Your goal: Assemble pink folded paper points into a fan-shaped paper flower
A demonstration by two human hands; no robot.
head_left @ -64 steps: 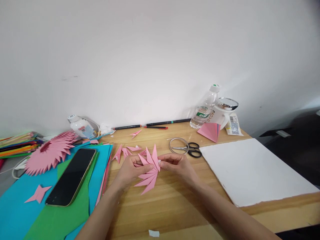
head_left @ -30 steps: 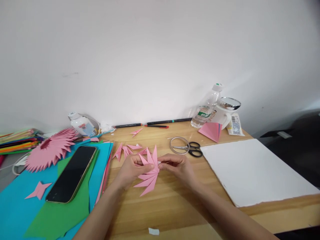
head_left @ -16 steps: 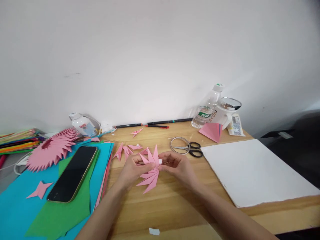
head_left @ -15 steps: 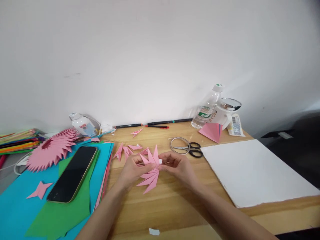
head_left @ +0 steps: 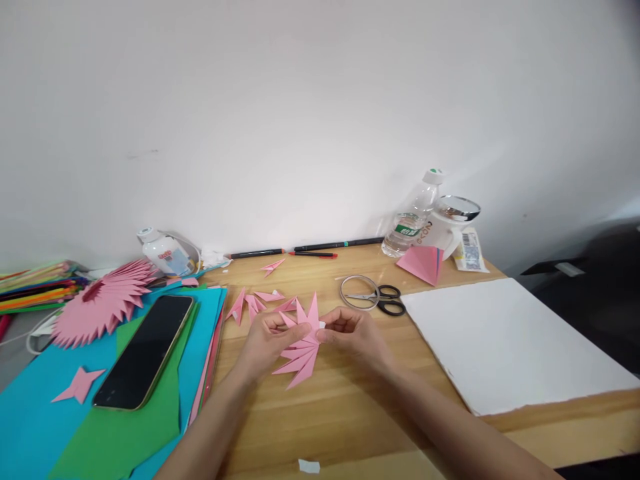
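Note:
A pink folded-paper fan [head_left: 303, 355] with pointed tips is held above the wooden table. My left hand [head_left: 270, 343] is closed on its left side, the thumb lying across the folds. At its right edge my right hand [head_left: 354, 333] pinches, thumb and fingers together, beside a small white piece [head_left: 321, 325] that looks like paper or tape. Just behind my left hand lie several loose pink folded pieces [head_left: 253, 305]. Scissors [head_left: 391, 300] with black handles and a tape roll [head_left: 359, 293] rest to the right, beyond my right hand.
On the left, a phone [head_left: 145, 350] lies on green and blue paper [head_left: 30, 417] near a large pink pleated ring [head_left: 103, 303]. Pens [head_left: 257, 253] line the wall. A water bottle [head_left: 407, 223] and mug [head_left: 443, 230] stand behind a white board [head_left: 520, 347].
Both hands stay almost in place with the pink fan between them. The right fingers have shifted very slightly at its edge; the view has tilted a little.

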